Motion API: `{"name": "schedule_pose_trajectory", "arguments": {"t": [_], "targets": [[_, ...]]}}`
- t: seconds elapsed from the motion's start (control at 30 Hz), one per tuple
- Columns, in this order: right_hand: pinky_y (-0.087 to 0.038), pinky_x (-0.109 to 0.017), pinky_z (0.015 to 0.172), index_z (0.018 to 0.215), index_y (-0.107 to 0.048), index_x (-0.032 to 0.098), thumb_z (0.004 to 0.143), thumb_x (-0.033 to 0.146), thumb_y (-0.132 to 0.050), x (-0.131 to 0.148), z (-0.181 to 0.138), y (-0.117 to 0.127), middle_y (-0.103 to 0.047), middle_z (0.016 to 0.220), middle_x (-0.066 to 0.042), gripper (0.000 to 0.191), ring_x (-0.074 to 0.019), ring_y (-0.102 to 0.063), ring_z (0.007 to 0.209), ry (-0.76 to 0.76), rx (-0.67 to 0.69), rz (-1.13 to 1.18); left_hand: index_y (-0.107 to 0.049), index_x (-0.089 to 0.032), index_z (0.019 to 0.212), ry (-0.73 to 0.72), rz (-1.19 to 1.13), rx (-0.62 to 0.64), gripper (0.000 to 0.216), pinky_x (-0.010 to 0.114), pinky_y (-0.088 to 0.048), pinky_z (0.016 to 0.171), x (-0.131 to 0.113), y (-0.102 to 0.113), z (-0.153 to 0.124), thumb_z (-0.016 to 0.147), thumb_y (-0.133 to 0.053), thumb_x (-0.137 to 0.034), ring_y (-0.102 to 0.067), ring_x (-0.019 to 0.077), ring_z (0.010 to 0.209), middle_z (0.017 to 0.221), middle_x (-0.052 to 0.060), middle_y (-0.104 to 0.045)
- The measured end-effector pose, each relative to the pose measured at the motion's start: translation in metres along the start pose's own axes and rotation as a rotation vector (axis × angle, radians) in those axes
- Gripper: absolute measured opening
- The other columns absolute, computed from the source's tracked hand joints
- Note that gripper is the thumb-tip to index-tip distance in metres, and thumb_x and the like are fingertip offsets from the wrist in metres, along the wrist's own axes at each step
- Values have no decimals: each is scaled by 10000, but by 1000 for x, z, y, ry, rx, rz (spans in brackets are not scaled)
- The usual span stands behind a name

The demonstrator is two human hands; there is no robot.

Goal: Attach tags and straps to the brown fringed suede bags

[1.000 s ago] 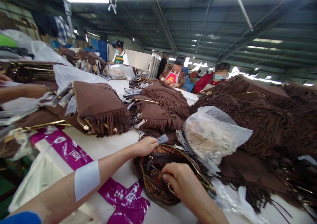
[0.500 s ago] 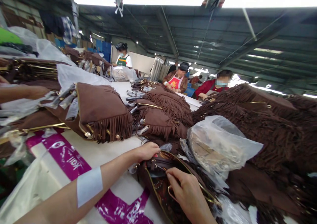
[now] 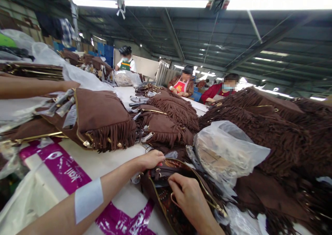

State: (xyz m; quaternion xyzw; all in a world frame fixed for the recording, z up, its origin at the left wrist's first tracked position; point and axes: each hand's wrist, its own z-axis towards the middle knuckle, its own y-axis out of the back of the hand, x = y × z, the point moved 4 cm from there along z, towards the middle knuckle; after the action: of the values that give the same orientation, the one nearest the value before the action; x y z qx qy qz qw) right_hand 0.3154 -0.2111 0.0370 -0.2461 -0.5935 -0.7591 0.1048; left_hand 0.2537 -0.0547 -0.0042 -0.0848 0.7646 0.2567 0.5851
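Note:
A brown handbag (image 3: 166,197) with a gold zip edge and a patterned lining lies before me with its mouth spread wide. My left hand (image 3: 153,159) is closed on the far left rim of the bag. Over the bag's mouth, my right hand (image 3: 185,195) is closed in a pinch near the inner wall, by a small zip pull (image 3: 157,173). What its fingertips hold is hidden. A thin loop (image 3: 174,199) shows beside its fingers. A pale patch (image 3: 88,199) is stuck on my left forearm.
Fringed brown bags (image 3: 102,119) are piled on the white table (image 3: 103,162); a bigger heap (image 3: 259,134) rises at the right. A clear plastic bag (image 3: 225,148) lies close by. Purple printed tape (image 3: 64,169) crosses the left. Another person's arm (image 3: 33,87) reaches in; co-workers (image 3: 181,84) are farther back.
The view has shifted slightly. The other person's arm at the left reaches farther right, behind the bag pile. My hands keep nearly the same places on the handbag.

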Motion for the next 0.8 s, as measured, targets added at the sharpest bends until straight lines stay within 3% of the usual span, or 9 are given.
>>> {"name": "schedule_pose_trajectory", "arguments": {"t": [0.13,0.27,0.4,0.5,0.6,0.7,0.8], "targets": [[-346,-260,552,689,-574,214,936,293,-423,-1,4,2,-579,618,11,300,-173,-564,585,-15,-1,141,-427,-202,609,9,-10,10,257,244,-257,493,0,1,0,732,-521,-407,-317,111,520,559,-66,-381],[-351,-227,444,864,-633,218,937,387,-465,-4,5,-3,-526,561,51,250,-149,-524,467,-96,11,355,-436,-195,593,10,-23,16,219,235,-267,492,0,1,0,727,-504,-353,-320,106,516,553,-62,-392],[-465,-251,593,1093,-695,191,896,235,-498,7,3,-17,-711,718,-26,282,-204,-678,636,114,-127,52,-431,-194,590,0,-29,-9,234,229,-284,492,3,1,2,737,-508,-359,-343,109,529,555,-58,-405],[-452,-234,581,924,-706,186,902,152,-409,13,0,-29,-719,757,-51,299,-200,-693,649,261,-218,-138,-445,-190,585,-19,-14,-29,262,230,-297,495,6,0,6,741,-538,-379,-361,114,537,548,-58,-411],[-426,-198,565,790,-642,215,910,152,-430,10,0,-31,-667,684,-3,252,-160,-661,604,277,-212,-65,-469,-182,587,-56,8,-55,216,235,-324,510,5,1,5,756,-505,-312,-380,121,542,550,-50,-415],[-425,-190,590,749,-606,217,918,224,-497,3,2,-26,-652,674,17,202,-144,-622,607,181,-204,156,-576,-162,741,-163,26,-118,77,253,-422,645,-12,5,-12,732,-513,-206,-496,148,680,736,-7,-565],[-371,-198,502,701,-588,206,891,294,-556,-5,6,-23,-582,607,32,211,-128,-529,538,48,-171,362,-650,-176,956,-501,80,-100,198,298,-432,897,-42,9,-42,778,-563,-183,-566,188,974,1111,56,-632]]}}
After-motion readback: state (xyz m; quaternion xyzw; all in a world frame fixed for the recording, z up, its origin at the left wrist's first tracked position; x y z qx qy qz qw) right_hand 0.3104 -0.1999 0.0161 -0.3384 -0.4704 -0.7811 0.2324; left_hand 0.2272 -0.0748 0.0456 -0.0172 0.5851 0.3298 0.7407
